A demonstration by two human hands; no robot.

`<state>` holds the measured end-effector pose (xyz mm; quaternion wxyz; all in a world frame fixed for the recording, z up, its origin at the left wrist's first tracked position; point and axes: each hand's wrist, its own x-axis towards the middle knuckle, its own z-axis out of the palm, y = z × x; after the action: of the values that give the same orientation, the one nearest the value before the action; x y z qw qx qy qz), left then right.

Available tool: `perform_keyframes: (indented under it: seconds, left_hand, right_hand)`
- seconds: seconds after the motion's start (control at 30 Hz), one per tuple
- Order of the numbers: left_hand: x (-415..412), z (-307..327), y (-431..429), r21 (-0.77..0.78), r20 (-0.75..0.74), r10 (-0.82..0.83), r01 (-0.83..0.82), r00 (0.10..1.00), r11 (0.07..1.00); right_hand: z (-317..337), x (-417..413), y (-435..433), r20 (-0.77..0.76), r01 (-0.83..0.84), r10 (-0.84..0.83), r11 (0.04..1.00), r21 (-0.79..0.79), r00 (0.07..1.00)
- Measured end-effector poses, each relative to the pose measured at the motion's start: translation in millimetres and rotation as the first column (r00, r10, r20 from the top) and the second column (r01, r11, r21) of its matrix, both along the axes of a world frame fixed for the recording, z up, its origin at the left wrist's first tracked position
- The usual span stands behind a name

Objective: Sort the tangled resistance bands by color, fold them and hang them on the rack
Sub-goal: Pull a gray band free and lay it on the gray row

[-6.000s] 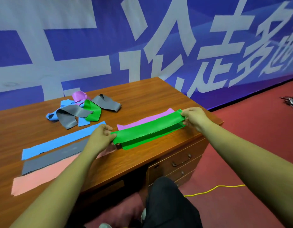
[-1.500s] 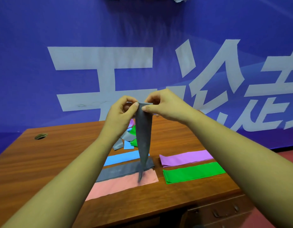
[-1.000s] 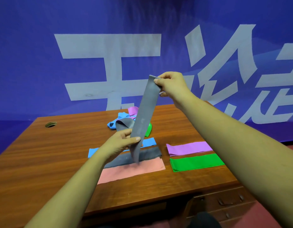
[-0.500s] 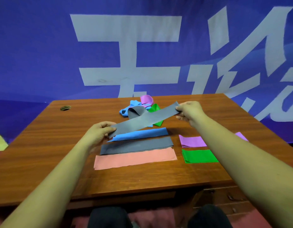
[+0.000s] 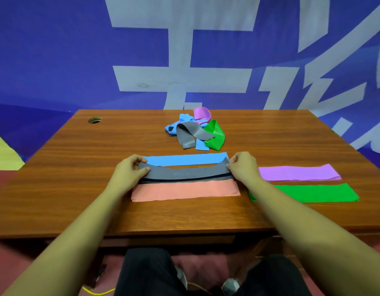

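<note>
Spanning both hands, the grey band point(image 5: 185, 173) is pinched at its ends by the left hand point(image 5: 129, 174) and the right hand point(image 5: 242, 167), with its long axis held parallel to the salmon band point(image 5: 184, 190), just behind it. Farther behind are the blue band point(image 5: 184, 160) and tangled pile point(image 5: 195, 130); no obstruction is seen.

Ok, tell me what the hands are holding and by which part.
One grey resistance band, held lengthwise between both hands. The left hand pinches its left end and the right hand pinches its right end.
</note>
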<state>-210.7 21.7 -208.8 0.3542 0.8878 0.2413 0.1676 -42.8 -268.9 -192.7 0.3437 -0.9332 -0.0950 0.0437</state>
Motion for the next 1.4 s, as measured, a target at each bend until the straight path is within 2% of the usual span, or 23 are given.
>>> perform_keyframes:
  seconds: [0.17,0.3,0.43,0.53,0.7,0.83,0.97,1.27,1.4]
  left_hand:
    - [-6.0,-15.3,-0.1,0.111,-0.035,0.012,-0.009,0.999,0.994]
    - [-12.8,-26.3,1.4,0.074,-0.003,0.009,-0.009,1.000,0.997]
    - [-9.6,-26.1,-0.8,0.065,0.037,0.045,-0.047,0.998,0.997]
    - [-4.2,-23.4,-3.6,0.106,0.083,0.089,-0.098,0.993,0.990]
    - [29.8,-0.3,-10.2,0.166,0.103,0.000,-0.017,0.995,0.986]
    - [71.5,17.4,-15.0,0.123,0.106,-0.062,0.049,0.992,0.991]
    - [113.2,23.5,-18.7,0.050,0.033,-0.088,0.086,0.996,0.995]
    - [192.9,-9.2,-6.8,-0.077,-0.099,0.044,-0.052,0.994,0.996]
    - [213.0,-28.3,-5.8,0.056,-0.146,0.094,-0.087,0.985,0.995]
  right_hand:
    - [-15.4,-3.8,1.5,0.109,-0.009,0.022,0.992,-0.125,0.994]
    - [-23.8,-7.7,-2.3,0.171,-0.013,0.037,0.990,-0.141,0.985]
    - [-27.8,-8.6,-2.8,0.271,-0.018,0.086,0.969,-0.246,0.959]
    - [-24.7,-6.0,0.2,0.331,-0.031,0.103,0.976,-0.215,0.938]
    - [2.7,12.0,22.1,0.268,-0.134,0.169,0.981,-0.143,0.948]
    - [19.8,27.1,50.5,0.257,-0.156,0.188,0.978,-0.140,0.948]
    - [20.1,46.2,76.3,0.241,-0.194,0.231,0.966,-0.168,0.943]
    - [-6.6,106.6,106.2,0.200,-0.136,0.176,0.971,-0.199,0.964]
    - [-26.9,121.2,106.5,0.199,-0.149,0.197,0.961,-0.232,0.960]
